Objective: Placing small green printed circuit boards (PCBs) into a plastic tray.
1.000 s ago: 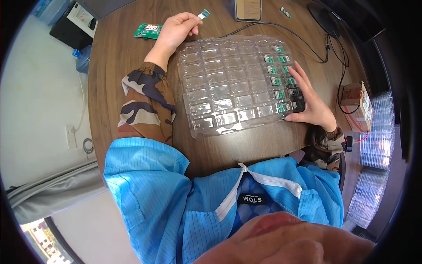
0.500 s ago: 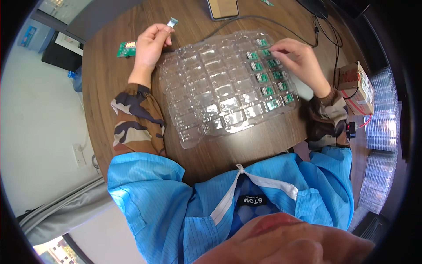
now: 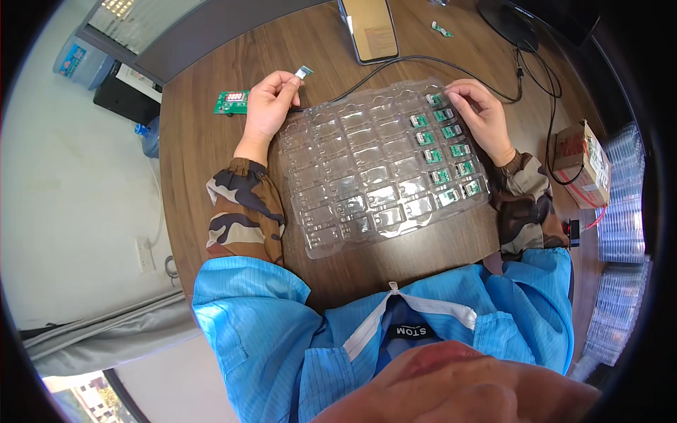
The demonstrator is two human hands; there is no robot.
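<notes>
Pinched in the fingers of my left hand (image 3: 271, 106) is a small white-and-green circuit piece (image 3: 304, 72), held above the table beyond the tray's far left corner. A clear plastic blister tray (image 3: 367, 154) lies in front of me, with rows of moulded pockets. Small green circuit boards (image 3: 432, 155) with silvery connectors sit in two columns at its right side. My right hand (image 3: 483, 113) is at the tray's far right corner, beside the farthest board (image 3: 433, 99). Its thumb and forefinger are drawn together; whether anything is between them is hidden.
A larger green board with a digit display (image 3: 235, 97) lies beside my left hand. Beyond the tray are a propped phone (image 3: 370, 32), a black cable (image 3: 423, 58) and a loose small board (image 3: 442, 29). A carton (image 3: 584, 163) and stacked clear trays (image 3: 624, 204) stand at right.
The whole view has shifted, so the scene sits lower and farther right. My right fingertips have moved from the second board toward the tray's far corner. My left hand still holds the piece.
</notes>
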